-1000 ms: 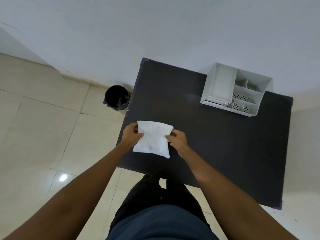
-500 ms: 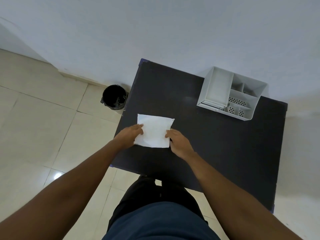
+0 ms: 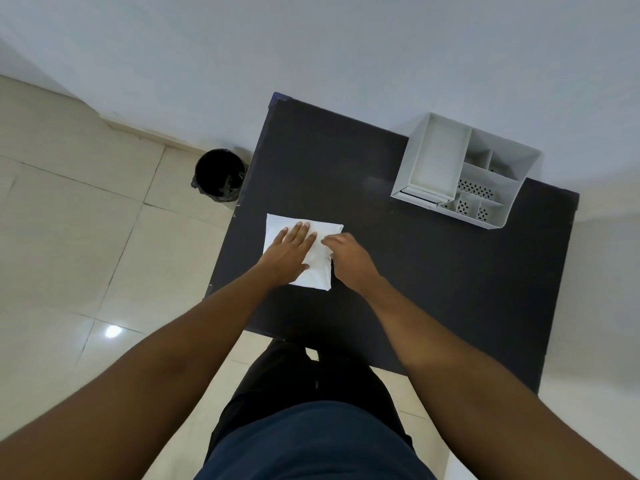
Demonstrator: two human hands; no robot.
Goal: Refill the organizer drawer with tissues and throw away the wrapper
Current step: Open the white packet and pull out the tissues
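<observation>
Over on the far left it's just pale floor tiles (image 3: pixel 69 237) with a bright light spot reflected in them. Next comes a small black bin (image 3: pixel 219 174) standing on the floor, just beside the table's left edge and close to the wall (image 3: pixel 311 46). Can't tell what's inside, it's all dark in there.

Then the dark table (image 3: pixel 433 271), pushed up against the wall. Near its left front part lies the white tissue pack (image 3: pixel 313 271), flat on the tabletop. The left hand (image 3: pixel 289 252) is lying on top of it, palm down, fingers (image 3: pixel 304 230) straight and spread a bit, pressing rather than gripping. The right hand (image 3: pixel 348 258) sits at the pack's right edge, fingers curled loosely with the tips touching the top near the left hand's fingertips. Doesn't look like it's clamped around anything, though the fingertips are a bit hard to read.

Further right, at the back corner of the table against the wall, is the white organizer (image 3: pixel 464 171). It's well apart from the pack. It has one big open compartment on the left and several smaller ones on the right, some with dotted perforated bottoms.

At the bottom, the person's dark trousers (image 3: pixel 311 393) and blue shirt (image 3: pixel 311 445) show between the two forearms.
</observation>
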